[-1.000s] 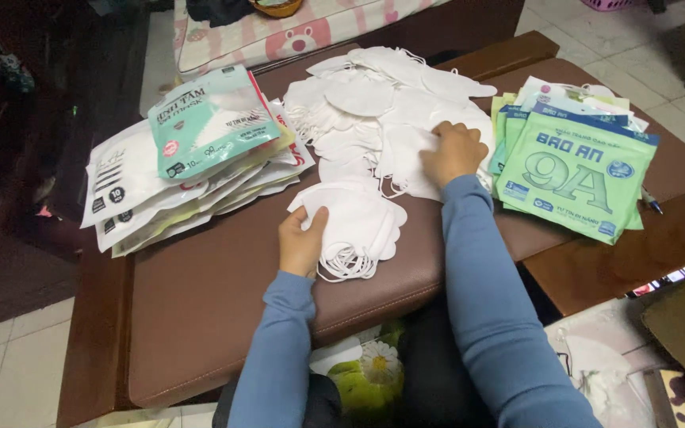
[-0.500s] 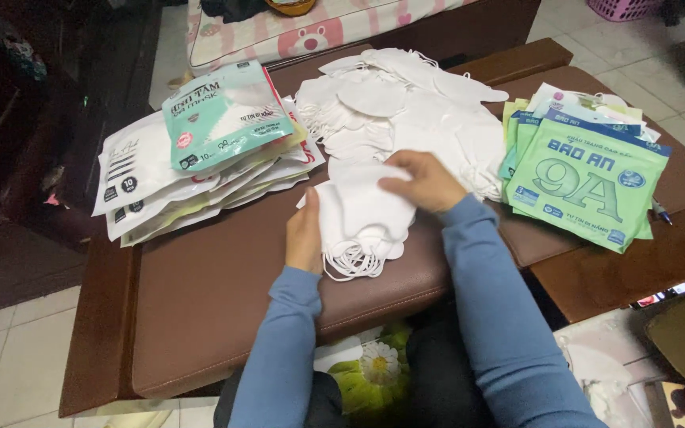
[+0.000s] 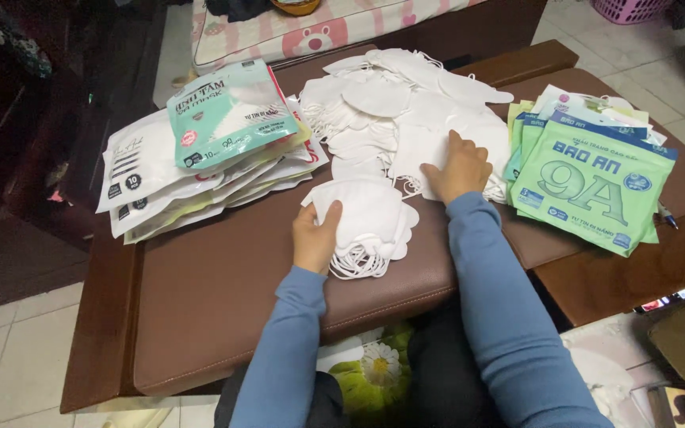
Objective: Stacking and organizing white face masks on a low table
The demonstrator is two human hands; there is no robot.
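Masks stack — left hand fingers curled holding its edge — right hand flat, empty, on loose masks.

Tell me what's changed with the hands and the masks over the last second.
The right hand went from the big heap of loose white masks to the small stack half a second ago, then back out to the heap, where it now lies flat. The left hand stayed on the small stack's left edge. The packet piles on the left and right haven't moved.
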